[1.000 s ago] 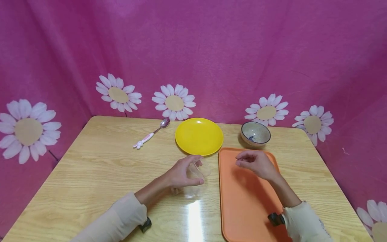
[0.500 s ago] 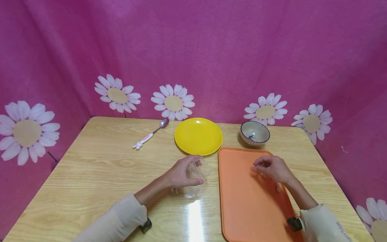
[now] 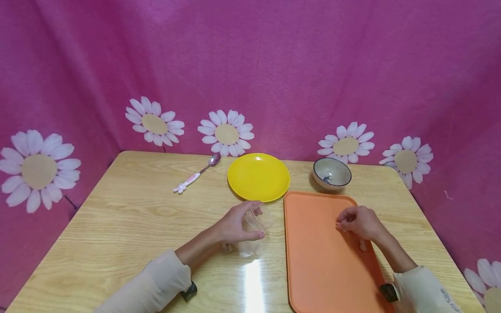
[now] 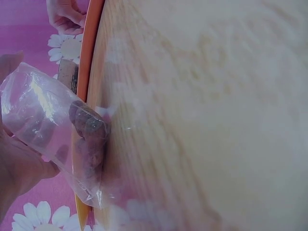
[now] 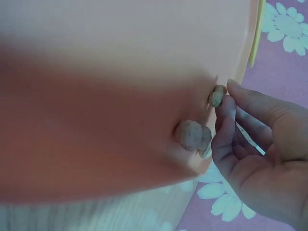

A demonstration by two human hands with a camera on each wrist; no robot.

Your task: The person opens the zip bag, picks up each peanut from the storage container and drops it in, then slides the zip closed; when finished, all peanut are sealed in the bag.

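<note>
My left hand [image 3: 236,226] grips a clear plastic cup [image 3: 256,221] above the table, left of the orange tray [image 3: 321,261]. Through the cup's wall in the left wrist view, several brown nuts [image 4: 91,130] show, blurred. Over the right part of the tray, my right hand [image 3: 362,224] has its thumb and finger tips together at a small peanut [image 5: 217,96] in its shell, which they appear to pinch. Beside those fingers, more unshelled peanuts [image 5: 189,134] lie on the tray, partly covered by one another.
Behind the cup lies a yellow plate [image 3: 258,177]. A patterned bowl [image 3: 332,174] stands at the tray's far end. To the left is a spoon [image 3: 192,178] with a rabbit handle. A pink flowered cloth [image 3: 250,74] hangs behind the table.
My right hand has moved right and towards me over the tray, down to the peanuts, uncovering one near its wrist. The left hand and cup have stayed in place.
</note>
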